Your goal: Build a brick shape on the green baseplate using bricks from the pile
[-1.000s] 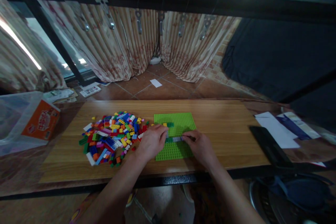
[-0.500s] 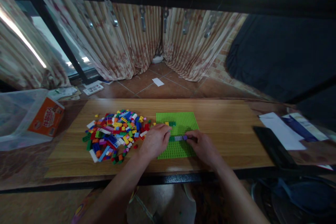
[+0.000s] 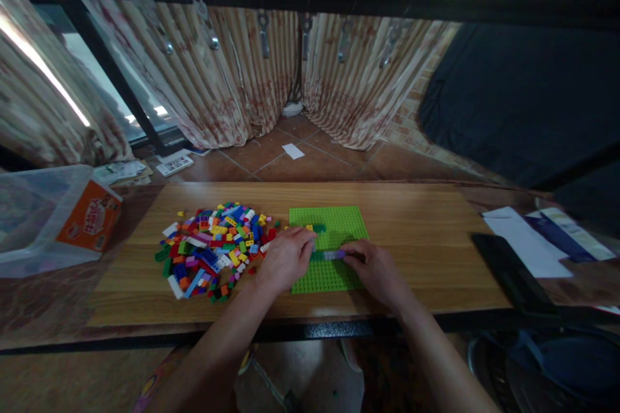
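On the wooden board lies a light green studded baseplate (image 3: pixel 332 281). A row of bricks runs across its middle, with a dark green stretch at the left and pale grey-lavender bricks (image 3: pixel 330 255) further right. At the right end of that row is a small purple brick (image 3: pixel 342 253), pinched between the thumb and finger of my right hand (image 3: pixel 375 266). My left hand (image 3: pixel 287 259) covers the plate's left edge, fingers bent and pressed together by the row's left end; anything in them is hidden. Beyond the left fingers, a yellow brick (image 3: pixel 309 228) and dark green bricks (image 3: pixel 320 228) sit on the plate.
Left of the plate spreads a large heap of mixed loose bricks (image 3: pixel 210 251). A clear plastic bin (image 3: pixel 43 219) with an orange label stands at the far left. At the right are a black flat object (image 3: pixel 508 271) and papers (image 3: pixel 526 245). The board's front edge is close to me.
The view has shifted very slightly. Both hands stay almost in place, the right one still pinching the purple brick at the row's end.
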Motion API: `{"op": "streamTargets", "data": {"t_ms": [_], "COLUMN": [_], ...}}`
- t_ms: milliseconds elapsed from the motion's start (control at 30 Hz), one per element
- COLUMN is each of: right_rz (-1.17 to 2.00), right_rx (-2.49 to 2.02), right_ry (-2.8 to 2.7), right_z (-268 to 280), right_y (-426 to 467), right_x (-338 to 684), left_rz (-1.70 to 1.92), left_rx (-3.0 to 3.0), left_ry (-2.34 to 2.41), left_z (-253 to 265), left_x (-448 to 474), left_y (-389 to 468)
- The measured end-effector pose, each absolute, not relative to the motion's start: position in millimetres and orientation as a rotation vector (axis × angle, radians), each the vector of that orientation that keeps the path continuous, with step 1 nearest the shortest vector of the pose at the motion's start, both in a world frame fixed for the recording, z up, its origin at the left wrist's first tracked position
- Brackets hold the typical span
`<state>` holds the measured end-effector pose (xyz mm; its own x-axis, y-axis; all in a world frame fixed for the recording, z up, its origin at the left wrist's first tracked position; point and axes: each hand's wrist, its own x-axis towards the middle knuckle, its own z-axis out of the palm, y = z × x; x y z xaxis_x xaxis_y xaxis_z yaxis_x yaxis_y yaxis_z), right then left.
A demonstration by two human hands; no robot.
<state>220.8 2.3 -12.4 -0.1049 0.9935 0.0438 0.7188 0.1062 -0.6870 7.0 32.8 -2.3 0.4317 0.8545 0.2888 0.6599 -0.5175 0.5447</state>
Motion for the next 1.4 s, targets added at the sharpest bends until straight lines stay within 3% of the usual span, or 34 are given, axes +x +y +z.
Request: {"op": "streamTargets", "data": {"t_ms": [367, 600, 1400], "right_rz": [0.699, 0.728, 0.629], "right_rx": [-1.661, -1.644, -1.617], "right_ry": [-1.901, -1.896, -1.968], "right_z": [-13, -15, -13], "right_y": [3, 5, 4], "right_x": [222, 223, 221], "left_rz": [0.814, 0.662, 0.594], "left_rx": [2.387, 2.652, 2.715], "left_ry": [1.296, 1.163, 1.369], "left_z": [-3, -6, -20], "left_x": [10, 39, 62], "left_y": [30, 4, -9]}}
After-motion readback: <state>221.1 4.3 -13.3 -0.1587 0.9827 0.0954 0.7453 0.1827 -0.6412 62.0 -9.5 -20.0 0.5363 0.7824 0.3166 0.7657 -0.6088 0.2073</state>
